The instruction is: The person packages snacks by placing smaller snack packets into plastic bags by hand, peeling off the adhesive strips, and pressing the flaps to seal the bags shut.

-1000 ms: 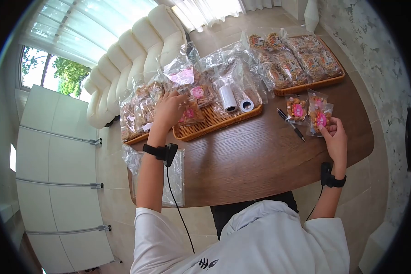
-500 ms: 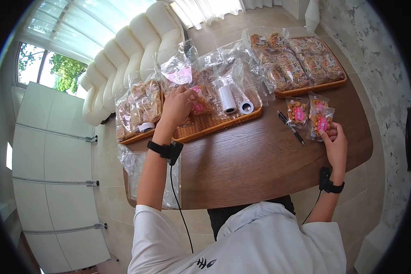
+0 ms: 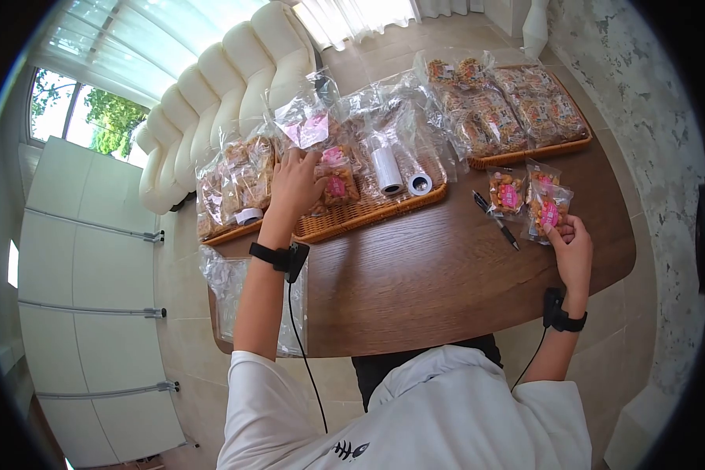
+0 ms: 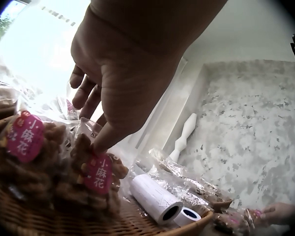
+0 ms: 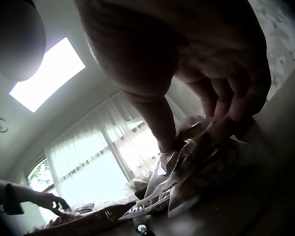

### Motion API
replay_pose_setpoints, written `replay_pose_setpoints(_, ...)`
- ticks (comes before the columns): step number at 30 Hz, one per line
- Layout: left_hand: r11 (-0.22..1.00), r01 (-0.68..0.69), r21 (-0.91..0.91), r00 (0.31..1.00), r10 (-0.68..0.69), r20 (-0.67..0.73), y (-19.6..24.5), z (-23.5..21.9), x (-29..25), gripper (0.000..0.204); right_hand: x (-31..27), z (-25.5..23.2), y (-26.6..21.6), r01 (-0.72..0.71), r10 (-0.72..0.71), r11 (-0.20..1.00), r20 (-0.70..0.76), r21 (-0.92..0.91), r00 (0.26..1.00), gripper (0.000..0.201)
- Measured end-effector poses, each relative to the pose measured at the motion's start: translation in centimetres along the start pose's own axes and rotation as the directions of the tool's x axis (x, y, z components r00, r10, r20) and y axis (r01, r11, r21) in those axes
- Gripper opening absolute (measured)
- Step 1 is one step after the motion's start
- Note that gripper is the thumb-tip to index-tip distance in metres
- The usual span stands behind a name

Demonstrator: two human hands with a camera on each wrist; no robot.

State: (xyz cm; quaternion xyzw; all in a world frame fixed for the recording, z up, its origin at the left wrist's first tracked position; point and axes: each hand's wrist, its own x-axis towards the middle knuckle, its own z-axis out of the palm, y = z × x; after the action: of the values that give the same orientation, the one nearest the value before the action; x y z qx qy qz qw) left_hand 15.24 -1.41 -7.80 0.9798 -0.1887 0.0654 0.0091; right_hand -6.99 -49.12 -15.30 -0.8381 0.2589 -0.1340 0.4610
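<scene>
In the head view my left hand (image 3: 296, 184) reaches over the middle wicker basket (image 3: 313, 230). Its thumb tip lies against a clear bag of small fried dough twists (image 4: 99, 173) with a pink label, and the other fingers extend loosely past the bag's top. A second such bag (image 4: 27, 147) leans beside it. On the right, my right hand (image 3: 573, 249) pinches the lower edge of a pink-labelled snack bag (image 3: 549, 210) on the table. Two similar bags lie against it, one to the left (image 3: 507, 192) and one behind (image 3: 542, 174).
A black pen (image 3: 497, 221) lies left of those bags. White label rolls (image 3: 386, 166) stand in the middle basket. Baskets of packed snacks flank it, left (image 3: 239, 176) and far right (image 3: 525, 110). Flat clear bags (image 3: 290, 301) lie at the table's front left.
My left hand moved right over the bags in the middle basket, then back a little left, leaving the pink-labelled bag more exposed. The right hand stays on its bag.
</scene>
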Motion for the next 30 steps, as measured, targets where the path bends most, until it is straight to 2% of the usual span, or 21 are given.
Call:
replay_pose_setpoints(1, 1.000, 0.004, 0.000, 1.000, -0.004, -0.002, 0.2, -0.3, -0.6, 0.048, 0.0, -0.1, 0.2, 0.004, -0.004, 1.000, 0.003, 0.000, 1.000, 0.036)
replay_pose_setpoints(3, 1.000, -0.024, 0.014, 0.968, 0.027, -0.249, 0.8, -0.7, -1.9, 0.048, -0.1, -0.3, 0.6, -0.003, 0.003, 1.000, 0.015, -0.015, 1.000, 0.032)
replay_pose_setpoints(4, 1.000, -0.024, 0.014, 0.968, 0.027, -0.251, 1.6, -1.3, -2.8, 0.048, -0.3, -0.3, 0.5, 0.000, 0.000, 1.000, 0.014, -0.014, 1.000, 0.032)
replay_pose_setpoints(6, 0.948, -0.051, -0.313, 0.956, -0.044, -0.289, 4.1, -2.6, -5.5, 0.043, -1.1, -0.4, 0.0, -0.009, 0.008, 1.000, -0.051, -0.019, 0.999, 0.031)
replay_pose_setpoints(7, 0.906, -0.067, -0.419, 0.973, -0.033, -0.227, 5.4, -2.5, -7.1, 0.043, -1.6, -0.5, -0.4, -0.005, 0.004, 1.000, -0.045, -0.017, 0.999, 0.031)
replay_pose_setpoints(8, 0.851, -0.075, -0.519, 0.986, -0.016, -0.168, 6.8, -2.4, -8.6, 0.044, -2.1, -0.5, -1.0, 0.000, -0.004, 0.999, -0.108, -0.036, 0.994, 0.031)
replay_pose_setpoints(9, 0.792, -0.113, -0.600, 0.988, 0.029, -0.148, 8.5, -2.5, -10.1, 0.047, -2.7, -0.4, -1.7, 0.004, -0.013, 0.998, -0.165, -0.058, 0.986, 0.031)
replay_pose_setpoints(10, 0.721, -0.145, -0.678, 0.988, 0.073, -0.133, 10.1, -2.7, -11.4, 0.051, -3.3, 0.0, -2.7, 0.011, -0.020, 0.998, -0.154, -0.062, 0.988, 0.031)
replay_pose_setpoints(11, 0.719, -0.139, -0.681, 0.989, 0.064, -0.134, 11.2, -2.8, -12.3, 0.051, -4.1, 0.5, -4.2, 0.063, -0.068, 0.997, -0.155, -0.037, 0.986, 0.033)
replay_pose_setpoints(12, 0.657, -0.120, -0.744, 0.993, 0.082, -0.088, 12.1, -2.9, -13.0, 0.056, -5.1, 1.1, -5.7, 0.113, -0.113, 0.994, -0.161, -0.013, 0.980, 0.034)
replay_pose_setpoints(13, 0.591, -0.104, -0.800, 0.993, 0.109, -0.049, 12.9, -3.1, -13.3, 0.062, -6.2, 2.1, -7.1, 0.152, -0.150, 0.988, -0.108, 0.007, 0.983, 0.036)
replay_pose_setpoints(14, 0.587, -0.111, -0.802, 0.992, 0.114, -0.054, 13.5, -3.3, -13.5, 0.062, -7.4, 3.1, -8.4, 0.236, -0.234, 0.971, -0.031, 0.045, 0.972, 0.039)
replay_pose_setpoints(16, 0.440, -0.073, -0.895, 0.996, 0.079, -0.043, 14.4, -3.7, -13.9, 0.073, -9.3, 5.2, -10.5, 0.321, -0.341, 0.939, 0.223, 0.121, 0.913, 0.043)
replay_pose_setpoints(19, 0.511, -0.121, -0.851, 0.992, 0.089, -0.088, 14.1, -3.7, -14.2, 0.065, -12.3, 9.1, -10.8, 0.458, -0.508, 0.861, 0.389, 0.220, 0.768, 0.041)
replay_pose_setpoints(20, 0.518, -0.119, -0.847, 0.992, 0.086, -0.087, 13.3, -3.3, -14.6, 0.065, -13.0, 10.0, -10.8, 0.458, -0.512, 0.859, 0.390, 0.228, 0.766, 0.041)
replay_pose_setpoints(22, 0.667, -0.041, -0.744, 0.966, 0.216, 0.139, 11.1, -3.1, -15.4, 0.048, -14.2, 11.4, -10.8, 0.526, -0.570, 0.818, 0.450, 0.232, 0.688, 0.040)
replay_pose_setpoints(23, 0.672, -0.037, -0.740, 0.967, 0.210, 0.142, 10.5, -3.4, -15.8, 0.048, -14.5, 12.0, -10.6, 0.520, -0.567, 0.819, 0.484, 0.243, 0.666, 0.041)
replay_pose_setpoints(25, 0.692, 0.074, -0.718, 0.943, 0.186, 0.277, 9.6, -4.4, -16.4, 0.034, -15.0, 12.6, -10.7, 0.567, -0.616, 0.783, 0.446, 0.256, 0.650, 0.041)
replay_pose_setpoints(26, 0.694, 0.079, -0.716, 0.943, 0.181, 0.280, 9.0, -4.6, -16.6, 0.034, -15.1, 12.8, -10.7, 0.614, -0.661, 0.745, 0.406, 0.260, 0.631, 0.040)
replay_pose_setpoints(28, 0.752, -0.002, -0.660, 0.971, 0.160, 0.179, 7.0, -4.9, -16.2, 0.028, -15.1, 12.5, -10.6, 0.640, -0.685, 0.725, 0.365, 0.254, 0.631, 0.039)
replay_pose_setpoints(30, 0.749, -0.071, -0.659, 0.989, 0.137, 0.049, 4.1, -5.7, -14.9, 0.028, -14.7, 12.0, -9.8, 0.667, -0.709, 0.703, 0.314, 0.246, 0.632, 0.037)
